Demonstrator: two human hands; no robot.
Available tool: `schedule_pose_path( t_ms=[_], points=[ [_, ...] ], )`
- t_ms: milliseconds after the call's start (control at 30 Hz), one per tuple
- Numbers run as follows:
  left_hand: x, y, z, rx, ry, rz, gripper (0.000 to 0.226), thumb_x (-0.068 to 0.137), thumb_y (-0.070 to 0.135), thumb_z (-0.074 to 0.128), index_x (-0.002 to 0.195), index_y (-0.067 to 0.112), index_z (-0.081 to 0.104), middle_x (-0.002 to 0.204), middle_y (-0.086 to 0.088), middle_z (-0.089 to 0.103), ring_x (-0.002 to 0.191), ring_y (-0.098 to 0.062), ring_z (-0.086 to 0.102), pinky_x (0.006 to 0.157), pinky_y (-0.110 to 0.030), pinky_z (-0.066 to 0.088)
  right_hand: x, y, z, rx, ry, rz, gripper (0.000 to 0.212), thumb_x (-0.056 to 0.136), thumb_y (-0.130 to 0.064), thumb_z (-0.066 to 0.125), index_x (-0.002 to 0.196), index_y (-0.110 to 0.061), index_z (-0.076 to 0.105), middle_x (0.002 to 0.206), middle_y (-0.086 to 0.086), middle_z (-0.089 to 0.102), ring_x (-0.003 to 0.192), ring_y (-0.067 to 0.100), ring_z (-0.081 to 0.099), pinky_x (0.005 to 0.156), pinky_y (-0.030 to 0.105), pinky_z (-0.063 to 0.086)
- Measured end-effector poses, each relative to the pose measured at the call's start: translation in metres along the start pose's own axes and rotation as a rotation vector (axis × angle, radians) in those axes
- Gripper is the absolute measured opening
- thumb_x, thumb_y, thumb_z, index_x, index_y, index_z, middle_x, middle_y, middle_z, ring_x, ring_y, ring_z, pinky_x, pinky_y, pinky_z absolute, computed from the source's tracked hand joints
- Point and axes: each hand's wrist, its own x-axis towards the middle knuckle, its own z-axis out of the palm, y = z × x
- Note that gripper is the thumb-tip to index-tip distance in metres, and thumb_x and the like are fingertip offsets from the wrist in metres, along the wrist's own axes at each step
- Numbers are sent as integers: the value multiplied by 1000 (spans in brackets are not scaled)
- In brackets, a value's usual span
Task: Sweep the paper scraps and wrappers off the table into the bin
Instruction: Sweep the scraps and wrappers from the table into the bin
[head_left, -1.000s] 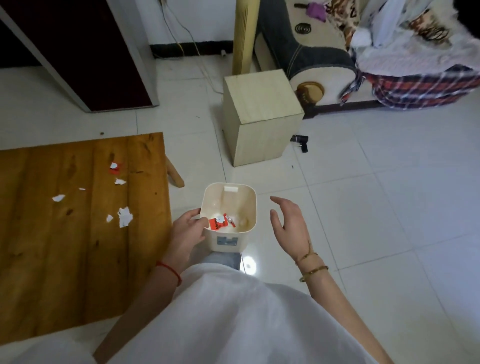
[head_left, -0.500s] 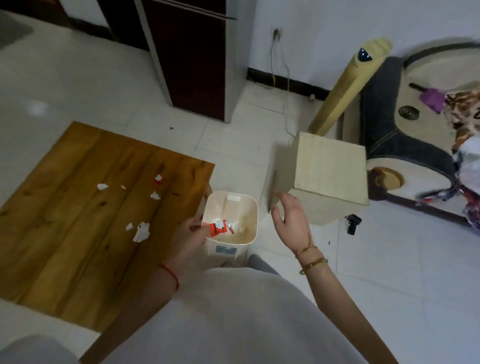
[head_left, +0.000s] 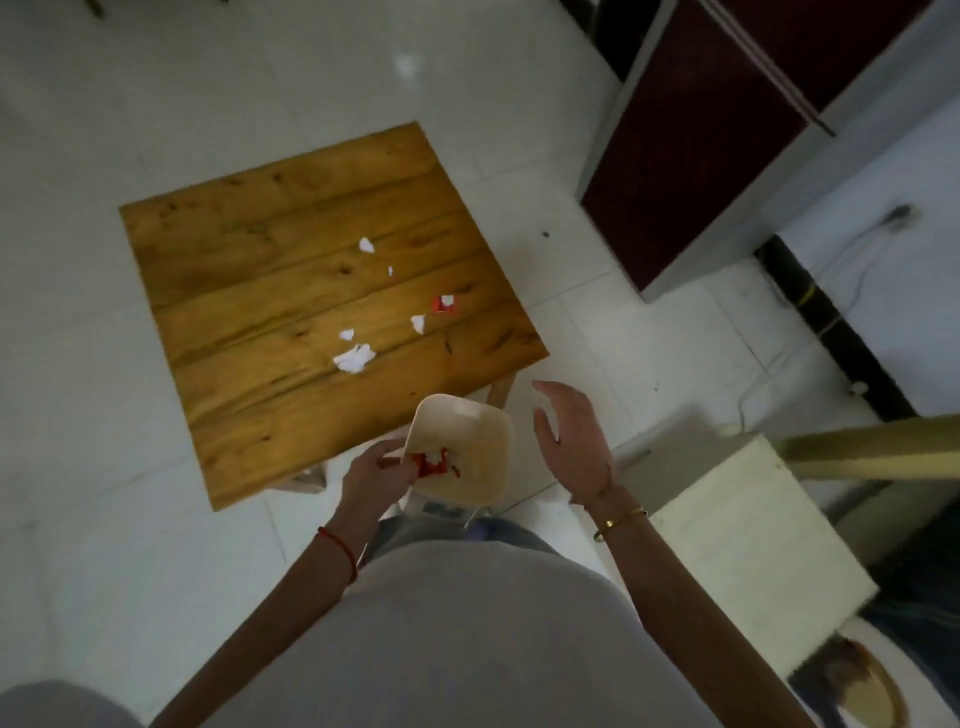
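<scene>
A low wooden table (head_left: 270, 270) stands on the tiled floor ahead of me. Several white paper scraps (head_left: 354, 357) lie on its right half, with a red and white wrapper (head_left: 445, 304) near the right edge. A cream plastic bin (head_left: 483, 436) hangs just off the table's near right corner, with red and white scraps at its bottom. My left hand (head_left: 376, 475) grips the bin's left rim. My right hand (head_left: 571, 441) hovers open to the right of the bin, a little apart from it.
A dark red cabinet (head_left: 717, 156) stands at the back right. A pale wooden box (head_left: 748, 551) sits on the floor to my right, with a wooden post (head_left: 872, 452) across it. A cable (head_left: 769, 374) runs along the floor by the wall.
The view has swung left and the whole table top now shows. The bin, held by my left hand, is now closer to the table's corner. My right hand stays open beside it.
</scene>
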Motion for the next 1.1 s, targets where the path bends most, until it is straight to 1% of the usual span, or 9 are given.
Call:
schedule_pose_path(
  t_ms=[67,133,300,533,667,800,900,1000,1100],
  points=[
    [-4,-6,5,-101,44,-63,64,48,39,69,109,22,64,106,-14,72,105,-33,65,98,-50,51,16,3,3,18,-53,-64,33,97,-21,48,129,-14,51,126,8,58,116,18,50,95,20,36],
    [-3,-15,9,-170,89,-100,64,42,44,66,104,28,62,100,-10,72,102,-30,66,96,-48,53,34,4,10,21,-107,-113,33,97,-19,50,129,-13,51,125,8,59,114,18,51,92,15,35],
    [20,-43,15,-278,188,-159,35,81,20,68,115,23,65,107,-13,71,104,-30,66,98,-49,52,80,3,45,6,-274,-198,35,98,-19,47,132,-10,51,130,11,56,121,22,49,100,33,44],
    [69,-72,27,-335,252,-225,33,86,30,68,118,22,64,110,-11,72,99,-29,68,91,-47,56,159,-15,124,-76,-460,-331,45,99,-21,42,143,-13,40,149,5,39,139,20,31,113,38,32],
    [99,-86,31,-335,262,-244,39,84,36,70,120,23,65,110,-6,71,95,-25,68,89,-43,57,202,-32,179,-136,-535,-430,49,98,-19,41,146,-13,33,153,7,32,143,24,25,116,43,28],
    [131,-105,34,-347,274,-275,44,82,39,71,123,23,63,111,-4,70,103,-26,66,94,-43,54,240,-44,236,-191,-579,-460,50,99,-20,40,148,-15,30,157,6,25,146,25,19,118,42,23],
    [156,-122,35,-354,301,-265,41,85,38,69,123,23,63,111,-3,69,102,-23,64,89,-35,53,259,-45,273,-261,-599,-540,51,99,-20,39,148,-18,28,158,4,23,147,24,15,120,40,18],
    [178,-140,37,-376,324,-265,35,86,25,67,120,24,64,111,-2,69,101,-23,65,89,-36,55,271,-40,302,-301,-622,-588,53,99,-22,39,150,-19,26,160,3,18,148,23,11,121,39,12],
    [193,-158,43,-394,307,-258,41,82,9,62,120,24,64,115,-3,70,104,-26,66,84,-34,56,280,-31,325,-348,-671,-613,54,100,-21,37,151,-19,20,162,2,11,149,22,6,122,37,9]
  ],
)
